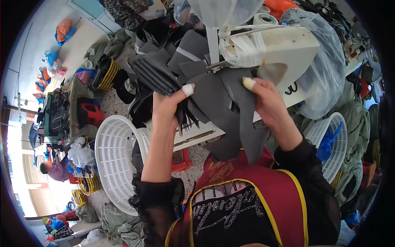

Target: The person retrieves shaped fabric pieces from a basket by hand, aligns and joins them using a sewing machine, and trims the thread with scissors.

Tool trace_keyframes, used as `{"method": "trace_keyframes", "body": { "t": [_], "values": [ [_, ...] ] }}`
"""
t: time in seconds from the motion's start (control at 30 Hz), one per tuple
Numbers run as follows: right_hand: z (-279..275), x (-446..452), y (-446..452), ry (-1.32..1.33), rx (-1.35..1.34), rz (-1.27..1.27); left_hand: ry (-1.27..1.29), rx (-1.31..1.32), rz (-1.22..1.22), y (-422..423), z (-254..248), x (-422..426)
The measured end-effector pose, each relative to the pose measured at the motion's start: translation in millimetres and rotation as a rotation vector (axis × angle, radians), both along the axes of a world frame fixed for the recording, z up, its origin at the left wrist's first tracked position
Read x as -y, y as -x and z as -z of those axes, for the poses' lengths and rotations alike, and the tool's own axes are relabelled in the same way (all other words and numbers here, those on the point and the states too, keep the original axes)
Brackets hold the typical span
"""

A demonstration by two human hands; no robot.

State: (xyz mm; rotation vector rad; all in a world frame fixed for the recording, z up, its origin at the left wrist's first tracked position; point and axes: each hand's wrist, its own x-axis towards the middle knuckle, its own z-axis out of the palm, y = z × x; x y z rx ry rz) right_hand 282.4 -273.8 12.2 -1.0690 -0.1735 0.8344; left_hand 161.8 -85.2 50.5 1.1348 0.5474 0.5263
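My left hand (166,108) is closed round a thick stack of dark grey fabric pieces (154,73), its thumb wrapped in white tape. From that stack hang further pieces, fanned out below. Between both hands spreads a wide dark grey fabric piece (207,96); my right hand (269,101) pinches its right side, the thumb covered with a yellowish wrap. Long flaps dangle under the right hand toward my lap. Just beyond stands a cream sewing machine (292,43) with plastic and tape round its arm. The upper edge of the grey fabric lies close to the machine's metal end.
Loose grey and black pieces (191,45) are heaped behind the stack. A white plastic basket (117,164) stands at left, another white basket (335,144) at right holding blue plastic. Clear plastic sheeting (325,70) drapes beside the machine. A red stool (181,162) shows beneath the table.
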Motion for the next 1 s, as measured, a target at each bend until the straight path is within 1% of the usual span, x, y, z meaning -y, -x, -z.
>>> {"method": "trace_keyframes", "body": {
  "t": [0.1,0.13,0.23,0.37,0.4,0.47,0.5,0.57,0.67,0.7,0.73,0.77,0.83,0.87,0.9,0.93,0.97,1.0],
  "values": [
    [-5.1,25.9,11.8,0.132,0.154,-0.234,-0.063,-0.113,-0.039,16.1,16.9,7.8],
    [-5.6,32.6,12.5,0.135,0.094,-0.286,-0.039,-0.086,-0.029,18.2,17.2,13.6],
    [-3.0,37.1,3.9,0.101,0.199,-0.313,-0.060,-0.076,0.007,16.5,23.9,4.6],
    [-1.2,15.1,-18.3,0.119,0.241,-0.291,-0.077,0.001,0.022,-3.0,2.1,-2.4],
    [1.2,8.1,-26.5,0.110,0.248,-0.287,-0.110,0.018,0.011,-8.3,4.2,-8.3],
    [6.9,-4.1,-36.5,0.093,0.271,-0.256,-0.092,-0.009,-0.025,-12.9,11.7,-28.5],
    [7.7,-5.4,-35.9,0.138,0.355,-0.200,-0.082,-0.022,-0.041,-12.8,12.2,-35.7],
    [7.4,-8.4,-37.1,0.225,0.523,-0.089,-0.112,0.033,-0.050,-0.8,19.9,-52.3],
    [-14.4,17.2,-18.6,0.648,1.752,0.556,-0.117,0.082,-0.054,37.7,1.6,-49.5],
    [-25.8,23.8,-6.2,0.511,1.626,0.497,-0.141,0.116,-0.060,51.5,-8.4,-42.9],
    [-37.7,30.4,9.2,0.382,1.490,0.436,-0.120,0.122,-0.009,61.6,-23.4,-27.7],
    [-43.5,31.8,22.0,0.256,1.347,0.375,-0.220,0.077,0.087,68.0,-28.6,-18.6],
    [-49.2,12.6,42.5,-0.144,0.846,0.071,-0.429,-0.003,0.275,77.3,-34.3,-4.9],
    [-49.4,-1.9,46.6,-0.214,0.826,-0.031,-0.570,-0.058,0.251,79.2,-31.6,1.4],
    [-55.2,-10.2,47.8,-0.240,0.741,-0.194,-0.712,-0.114,0.226,79.0,-28.7,9.4],
    [-56.2,-17.8,50.9,-0.305,0.607,-0.255,-0.541,-0.015,0.140,76.9,-30.8,24.6],
    [-56.6,-23.8,53.3,-0.365,0.472,-0.317,-0.460,0.015,0.159,77.7,-34.8,27.6],
    [-57.9,-26.6,55.6,-0.364,0.453,-0.294,-0.374,0.041,0.181,79.4,-37.7,29.6]
  ]
}}
